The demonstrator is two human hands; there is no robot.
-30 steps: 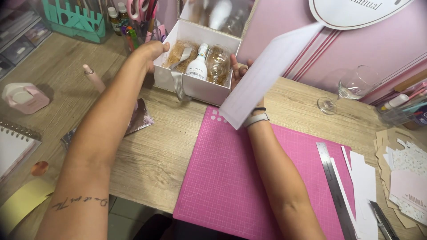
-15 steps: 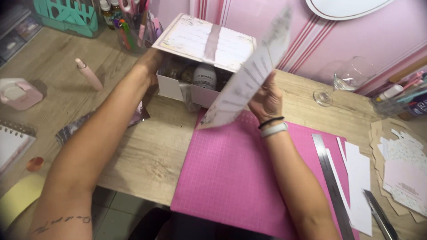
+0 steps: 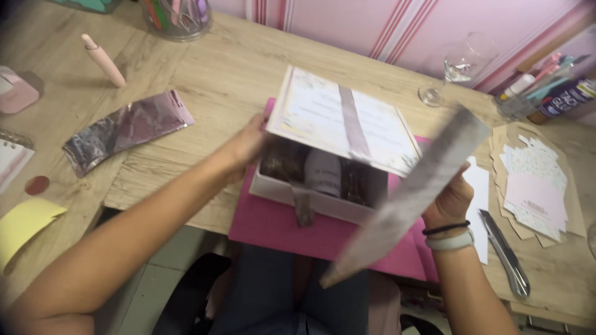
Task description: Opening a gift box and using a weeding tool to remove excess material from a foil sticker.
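Note:
A white gift box (image 3: pixel 323 201) sits on the pink cutting mat (image 3: pixel 279 226) at the desk's front edge. Its hinged lid (image 3: pixel 341 121), with a grey ribbon across it, hangs half lowered over a small bottle (image 3: pixel 323 174) and wrapped items inside. My left hand (image 3: pixel 248 146) grips the box's left side at the lid's corner. My right hand (image 3: pixel 450 198) holds a long sheet of paper (image 3: pixel 406 195), blurred and tilted, just right of the box.
A silvery foil pouch (image 3: pixel 124 130) and a pink pen (image 3: pixel 102 59) lie at the left. A wine glass (image 3: pixel 456 65) stands behind. Patterned cards (image 3: pixel 537 183), a craft knife (image 3: pixel 506 251), a cup of pens (image 3: pixel 177 15) and a yellow note (image 3: pixel 25 220) surround the mat.
The box has been pulled from the back of the desk onto the mat near me, and its lid has swung down. The paper came lower to the right.

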